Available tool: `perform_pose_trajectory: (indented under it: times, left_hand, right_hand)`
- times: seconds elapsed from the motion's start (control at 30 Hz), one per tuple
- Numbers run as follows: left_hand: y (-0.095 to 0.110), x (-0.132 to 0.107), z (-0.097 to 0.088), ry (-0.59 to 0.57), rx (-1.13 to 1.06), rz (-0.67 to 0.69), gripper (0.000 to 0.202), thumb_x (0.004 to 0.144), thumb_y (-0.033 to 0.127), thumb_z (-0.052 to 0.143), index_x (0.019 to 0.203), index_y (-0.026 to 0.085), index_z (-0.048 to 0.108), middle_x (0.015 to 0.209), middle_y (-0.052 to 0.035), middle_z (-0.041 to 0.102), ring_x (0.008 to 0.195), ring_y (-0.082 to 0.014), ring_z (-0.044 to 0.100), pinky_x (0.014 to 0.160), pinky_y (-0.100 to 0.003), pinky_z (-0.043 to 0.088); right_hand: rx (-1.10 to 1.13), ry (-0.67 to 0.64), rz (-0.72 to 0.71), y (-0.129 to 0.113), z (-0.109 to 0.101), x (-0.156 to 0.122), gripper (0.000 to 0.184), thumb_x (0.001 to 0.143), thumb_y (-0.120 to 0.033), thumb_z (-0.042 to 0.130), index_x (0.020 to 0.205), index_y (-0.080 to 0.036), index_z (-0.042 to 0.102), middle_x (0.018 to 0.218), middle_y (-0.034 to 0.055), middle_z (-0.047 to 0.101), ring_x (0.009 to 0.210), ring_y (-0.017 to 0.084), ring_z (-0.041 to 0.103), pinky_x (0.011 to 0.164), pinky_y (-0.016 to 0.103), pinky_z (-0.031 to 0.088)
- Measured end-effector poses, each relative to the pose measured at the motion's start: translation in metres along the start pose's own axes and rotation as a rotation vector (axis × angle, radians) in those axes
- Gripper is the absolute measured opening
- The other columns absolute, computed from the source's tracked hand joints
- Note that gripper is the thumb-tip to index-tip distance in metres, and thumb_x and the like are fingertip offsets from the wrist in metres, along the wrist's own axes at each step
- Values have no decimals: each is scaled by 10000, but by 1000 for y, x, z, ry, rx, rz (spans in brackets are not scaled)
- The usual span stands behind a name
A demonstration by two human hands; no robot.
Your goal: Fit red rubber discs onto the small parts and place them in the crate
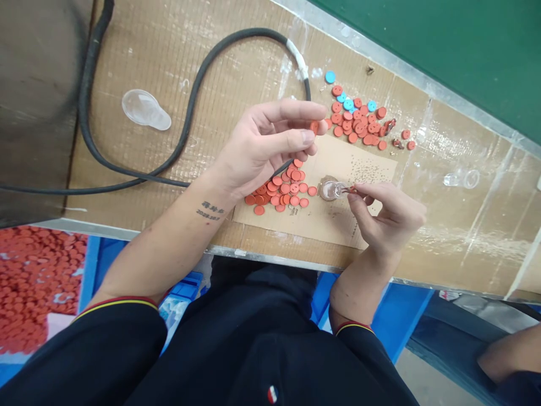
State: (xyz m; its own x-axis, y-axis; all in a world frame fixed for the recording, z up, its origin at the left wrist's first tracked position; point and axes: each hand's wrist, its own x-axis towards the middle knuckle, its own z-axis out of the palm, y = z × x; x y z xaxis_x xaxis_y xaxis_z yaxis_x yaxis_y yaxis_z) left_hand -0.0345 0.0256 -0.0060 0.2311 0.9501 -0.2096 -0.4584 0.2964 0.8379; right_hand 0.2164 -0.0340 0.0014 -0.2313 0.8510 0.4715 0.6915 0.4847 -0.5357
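Observation:
My left hand [276,141] is raised over the table, pinching a red button-like disc [314,127] between thumb and fingertips. Below it lies a pile of red discs [283,192], some with two small holes. My right hand [386,211] is closed on thin tweezers [347,190], mostly hidden by the fingers. Their tips reach the mouth of a small clear cup [328,189], whose contents I cannot make out. The cup rests on a cardboard sheet [338,225] marked with many small dark specks. Farther back, more red discs [359,124] lie mixed with several blue discs [348,105].
A black cable [198,84] loops across the left of the table. One clear plastic piece [146,110] lies inside that loop, another clear piece [462,178] at right. A bin of red discs [38,282] stands lower left. Another person's arm [511,355] shows lower right.

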Motion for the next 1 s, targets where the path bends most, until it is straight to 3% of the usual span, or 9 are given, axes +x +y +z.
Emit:
perform_pose_trajectory:
  times: [0.33,0.6,0.73,0.87,1.0]
  left_hand:
    - [1,0,1,-15,-15,8,185,803,114,838,935,232,783,908,7,766,751,-120,735,696,-228,637]
    - [0,0,0,10,-5,-11,190,807,104,843,939,225,778,917,-3,761,854,-168,779,750,-269,656]
    - [0,-1,3,-18,-16,-11,179,807,100,839,928,217,780,909,0,758,853,-165,779,759,-275,656]
    - [-5,-9,14,-118,-62,-7,221,755,206,915,939,220,793,930,-21,782,810,-174,774,743,-295,666]
    - [-14,-19,27,-246,-115,-57,297,750,325,949,991,233,800,968,-47,810,804,-186,783,769,-323,683]
  right_hand:
    - [14,1,18,-1,0,1,175,918,-139,742,953,-306,780,791,-18,789,567,165,644,527,349,526]
    - [-8,43,31,5,2,-1,79,924,-224,739,903,-299,754,751,-26,769,566,169,669,528,349,552]
    - [139,206,-63,9,5,-2,92,914,-228,747,973,-295,724,774,-19,733,613,177,680,530,336,540]
    - [374,398,-99,6,11,1,102,916,-296,757,970,-282,671,719,-33,609,573,160,602,478,294,482]
    - [505,429,-100,3,15,4,103,935,-307,715,954,-293,616,680,-52,483,508,139,477,419,259,387]
